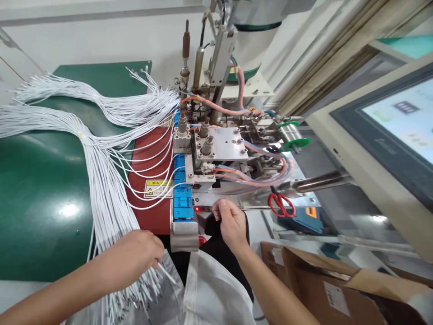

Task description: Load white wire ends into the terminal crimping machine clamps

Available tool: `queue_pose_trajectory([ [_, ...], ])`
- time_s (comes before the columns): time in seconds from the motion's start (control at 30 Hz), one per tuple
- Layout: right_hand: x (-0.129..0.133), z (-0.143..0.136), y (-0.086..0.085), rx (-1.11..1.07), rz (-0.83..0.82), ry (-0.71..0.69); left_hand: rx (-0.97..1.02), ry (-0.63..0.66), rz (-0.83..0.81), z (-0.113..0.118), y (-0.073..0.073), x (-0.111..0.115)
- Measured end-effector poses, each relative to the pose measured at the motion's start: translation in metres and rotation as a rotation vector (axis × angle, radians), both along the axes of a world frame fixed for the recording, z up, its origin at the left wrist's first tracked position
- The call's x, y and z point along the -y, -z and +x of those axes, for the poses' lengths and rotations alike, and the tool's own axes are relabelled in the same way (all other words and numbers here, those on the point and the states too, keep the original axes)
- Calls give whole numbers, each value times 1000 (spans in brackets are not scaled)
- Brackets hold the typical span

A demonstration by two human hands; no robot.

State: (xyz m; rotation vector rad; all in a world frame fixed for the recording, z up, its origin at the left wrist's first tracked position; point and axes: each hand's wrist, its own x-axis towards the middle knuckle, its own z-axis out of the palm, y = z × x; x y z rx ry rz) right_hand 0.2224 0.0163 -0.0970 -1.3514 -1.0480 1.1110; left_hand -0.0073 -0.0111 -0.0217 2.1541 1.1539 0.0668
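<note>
My left hand (144, 253) is closed over the front end of a thick bundle of white cables (101, 189), and one white cable (166, 273) sticks out below its fingers. My right hand (232, 221) is curled with thumb and fingers together, just right of the blue cable holders (183, 201); what it pinches, if anything, cannot be made out. Several white cables run in arcs from the bundle to the blue holders along the machine (219, 144). A small red light (197, 209) glows between the holders and my right hand.
A second white cable bundle (115, 106) lies farther back on the green table (40, 180). Red-handled scissors (281, 205) and a green-flanged wire spool (293, 136) are at the machine's right. A screen (399, 117) and cardboard boxes (321, 280) stand at the right.
</note>
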Motion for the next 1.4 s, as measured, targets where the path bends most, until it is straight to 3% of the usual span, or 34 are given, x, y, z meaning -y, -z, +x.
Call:
queue_pose_trajectory([
  [0.07, 5, 0, -2, -13, 3, -28, 22, 35, -98, 7, -6, -11],
  [0.23, 20, -4, -7, -228, 97, -134, 153, -359, -52, 33, -4, -26],
  [0.37, 18, -11, -17, -187, 82, -88, 249, -384, -14, 52, 6, -26],
  [0.5, 10, -15, -26, -90, 71, -79, 367, -449, -89, 66, 11, -27],
  [0.67, 12, -24, -24, -9, 100, -28, 523, -587, -139, 73, 18, -29],
  [0.8, 15, -29, -21, 293, 264, -4, 561, -592, -174, 73, 23, -28],
  [0.93, 14, -24, -20, 549, 407, -158, 566, -550, -170, 69, 23, -29],
  [1.0, 11, -19, -20, 526, 357, -172, 565, -530, -147, 67, 22, -32],
  [1.17, 2, -14, -31, 212, 211, -116, 539, -487, -162, 66, 20, -39],
  [1.33, -3, -18, -39, 183, 262, -198, 553, -548, -392, 65, 19, -43],
  [1.4, -3, -22, -37, 109, 228, -136, 596, -601, -461, 64, 17, -44],
])
